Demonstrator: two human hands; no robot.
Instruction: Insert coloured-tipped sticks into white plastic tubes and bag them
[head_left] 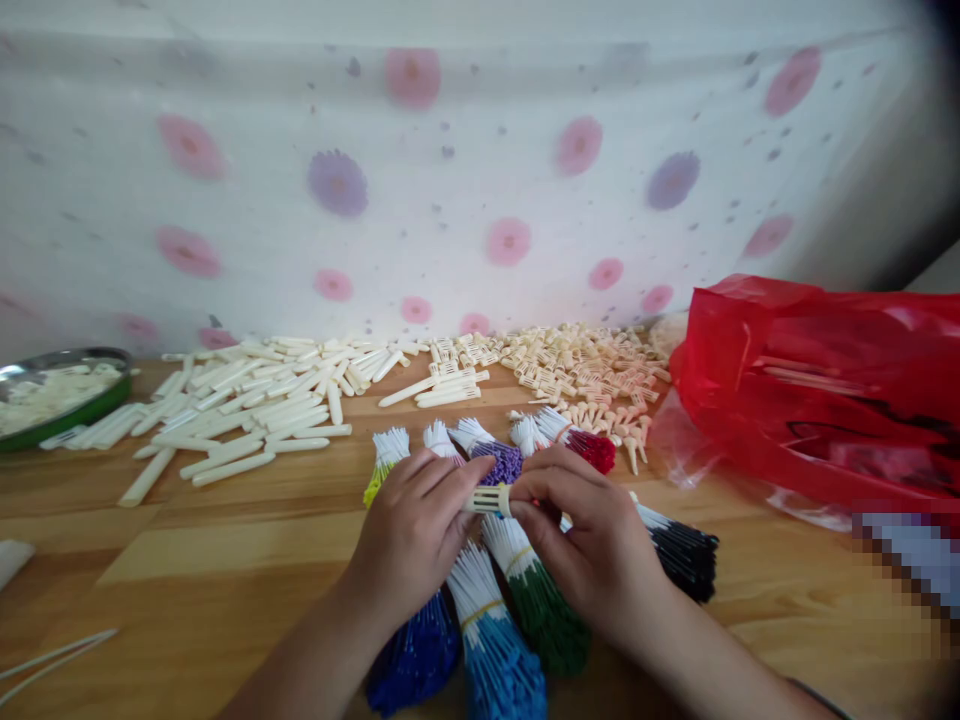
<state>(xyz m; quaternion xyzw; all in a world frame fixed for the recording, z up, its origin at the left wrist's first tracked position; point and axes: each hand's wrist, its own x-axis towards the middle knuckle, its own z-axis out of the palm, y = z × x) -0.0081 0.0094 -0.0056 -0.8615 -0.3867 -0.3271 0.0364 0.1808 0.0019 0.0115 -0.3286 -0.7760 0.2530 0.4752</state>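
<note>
Slotted cream tube [490,500] bridges the gap between our two hands, raised just over bundles of coloured sticks [502,655] on a wooden table [217,560]. Our left hand [412,525] pinches its left end between thumb and curled fingers; our right hand [581,525] nips the other end with thumb and forefinger — only the slotted middle shows, and we cannot tell what else the right fingertips may hide. We judge the piece light and stiff, probably plastic, with a smooth skin that could turn under dry fingers. Its slots look like the weak spot, so we favour the ends for a firm grip — a hard squeeze across the middle might bend the thin bars. Our forearms [315,640] slant inward from the bottom edge, backs of the hands uppermost, fingertips facing each other. Behind them lie a heap of slotted pieces [585,365] and a spread of plain cream barrels [240,400].
</note>
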